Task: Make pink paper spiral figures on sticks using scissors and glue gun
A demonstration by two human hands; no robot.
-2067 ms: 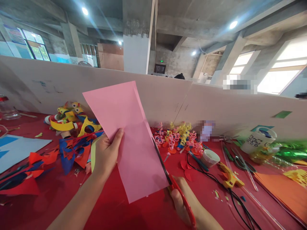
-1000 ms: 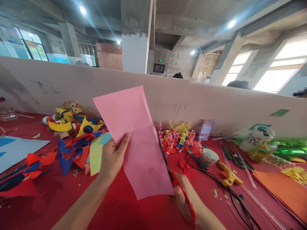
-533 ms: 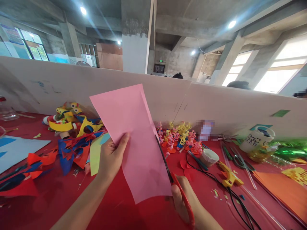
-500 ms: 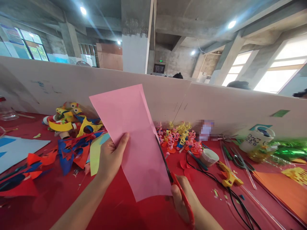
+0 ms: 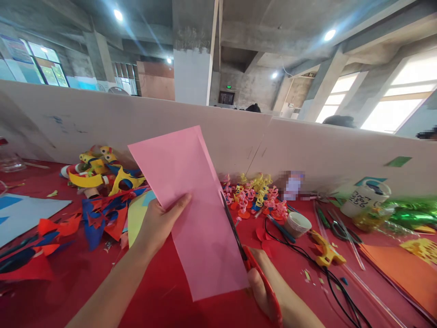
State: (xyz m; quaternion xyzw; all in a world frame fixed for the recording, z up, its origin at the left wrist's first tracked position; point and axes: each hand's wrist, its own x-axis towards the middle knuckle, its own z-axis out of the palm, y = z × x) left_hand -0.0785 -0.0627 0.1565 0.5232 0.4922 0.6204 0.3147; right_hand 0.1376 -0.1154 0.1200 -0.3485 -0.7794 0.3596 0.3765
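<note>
A large sheet of pink paper (image 5: 201,237) is held up at a tilt in front of me, above the red table. My left hand (image 5: 159,223) pinches its left edge, thumb on the near face and fingers hidden behind. Red-handled scissors (image 5: 264,278) are in my right hand (image 5: 264,273), fingers wrapped around the handles. Their dark blades (image 5: 232,223) lie along the sheet's right edge, where a narrow strip stands slightly folded from the upper part. How far apart the blades are, I cannot tell.
Behind the table runs a pale partition (image 5: 307,150). Red and blue paper scraps (image 5: 102,218) lie at left. Curled paper ornaments (image 5: 256,196) stand behind the sheet. At right are a paper cup (image 5: 297,224), a yellow glue gun (image 5: 327,250) with black cable, and orange paper (image 5: 403,273).
The pink paper has come slightly lower, with its bottom edge nearer to me. Both hands have shifted a little; the scissors remain at the right edge.
</note>
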